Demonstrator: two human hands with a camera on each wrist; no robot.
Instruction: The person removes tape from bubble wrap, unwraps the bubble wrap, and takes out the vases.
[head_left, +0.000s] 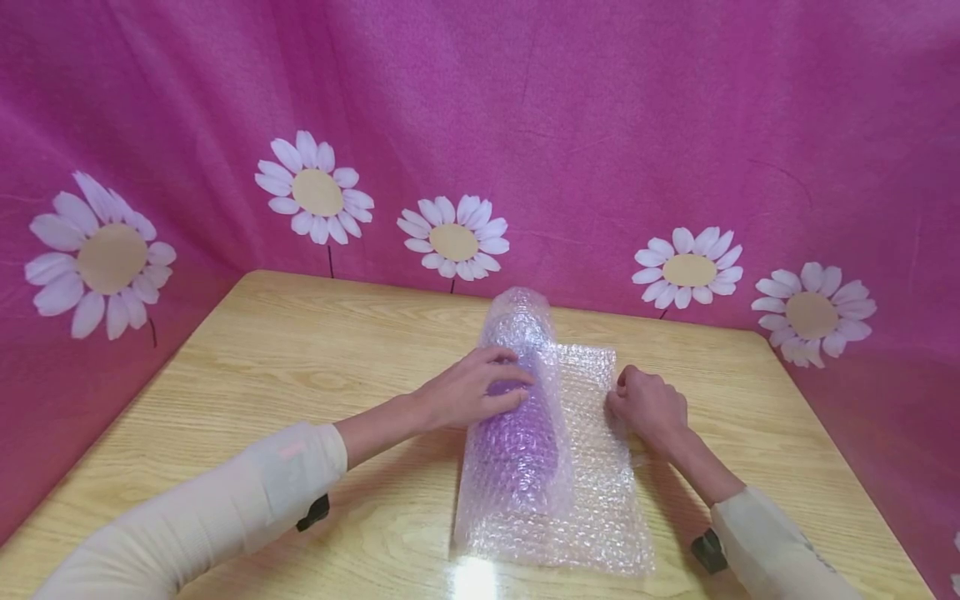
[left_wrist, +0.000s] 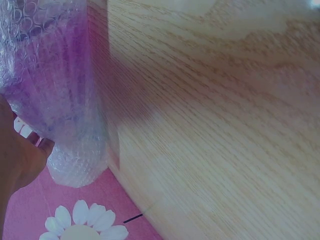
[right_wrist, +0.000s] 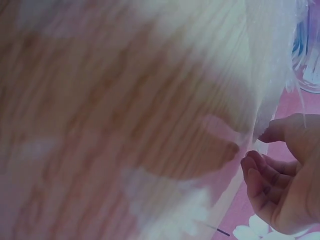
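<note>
A purple object (left_wrist: pixel 50 70) lies wrapped in clear bubble wrap (head_left: pixel 517 321) on the table; its kind is hidden by the layers. From the left, my left hand (head_left: pixel 480 387) rests on the wrapped bundle with its fingers spread and slightly bent over the top. A flat flap of bubble wrap (head_left: pixel 588 467) extends to the right of the bundle. At the flap's right edge, my right hand (head_left: pixel 651 408) has its fingers curled. The right wrist view shows that edge between the thumb and fingertips (right_wrist: pixel 250 162), pinched there.
The wooden table (head_left: pixel 322 333) has its far edge against a pink cloth backdrop (head_left: pixel 570 150) with white daisies. Glare shows on the table near the front of the wrap. Dark wrist devices (head_left: pixel 708 552) sit under both forearms.
</note>
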